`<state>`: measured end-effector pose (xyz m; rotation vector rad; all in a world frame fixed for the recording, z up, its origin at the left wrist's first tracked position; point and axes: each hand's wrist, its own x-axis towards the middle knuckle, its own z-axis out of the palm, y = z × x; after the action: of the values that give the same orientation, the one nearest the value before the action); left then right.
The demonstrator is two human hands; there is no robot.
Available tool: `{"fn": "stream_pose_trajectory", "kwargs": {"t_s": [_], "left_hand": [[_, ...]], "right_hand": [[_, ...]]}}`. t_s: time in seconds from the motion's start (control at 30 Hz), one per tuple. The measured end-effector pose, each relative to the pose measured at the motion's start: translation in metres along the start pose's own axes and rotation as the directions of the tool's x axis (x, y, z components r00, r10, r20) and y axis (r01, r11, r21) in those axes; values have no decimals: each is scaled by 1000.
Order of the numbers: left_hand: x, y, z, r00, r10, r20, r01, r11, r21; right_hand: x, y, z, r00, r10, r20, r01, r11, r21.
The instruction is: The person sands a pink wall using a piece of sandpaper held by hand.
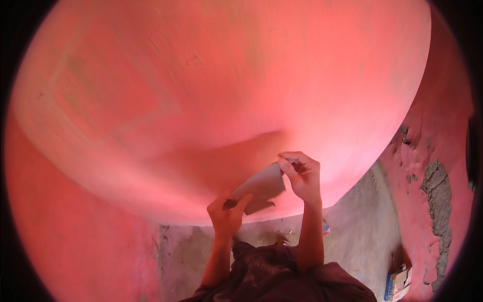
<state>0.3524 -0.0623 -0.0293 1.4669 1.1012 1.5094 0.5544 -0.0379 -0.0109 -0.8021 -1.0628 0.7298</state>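
A grey sheet, which looks like sandpaper or card (262, 183), is stretched between my two hands, curved and with a ragged lower edge. My left hand (227, 215) grips its lower left end between thumb and fingers. At its upper right corner, my right hand (300, 173) pinches the sheet between thumb and forefinger. Just beyond the hands stands a pink painted wall (211, 94), with a dark shadow on it above the sheet. What the sheet's far face looks like is hidden.
Another pink wall (415, 162) at the right has chipped plaster baring grey patches. An open cardboard box (397, 285) stands at its foot on the grey floor (362, 222). A pink wall (94, 226) also runs along the left. A small blue and pink object (326, 228) lies beside my right forearm.
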Motion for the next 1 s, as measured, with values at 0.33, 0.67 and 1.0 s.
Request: {"fn": "stream_pose_trajectory", "kwargs": {"t_s": [0.33,0.67,1.0], "left_hand": [[17,18,2,492,868,64,-712,360,603],[13,-2,-37,698,716,-24,-604,606,518],[35,8,-122,991,-131,25,133,956,-260]], "right_hand": [[-22,6,37,851,380,363,-522,686,506],[-26,2,68,912,367,184,-408,858,312],[-32,24,143,887,424,181,-461,825,327]]}}
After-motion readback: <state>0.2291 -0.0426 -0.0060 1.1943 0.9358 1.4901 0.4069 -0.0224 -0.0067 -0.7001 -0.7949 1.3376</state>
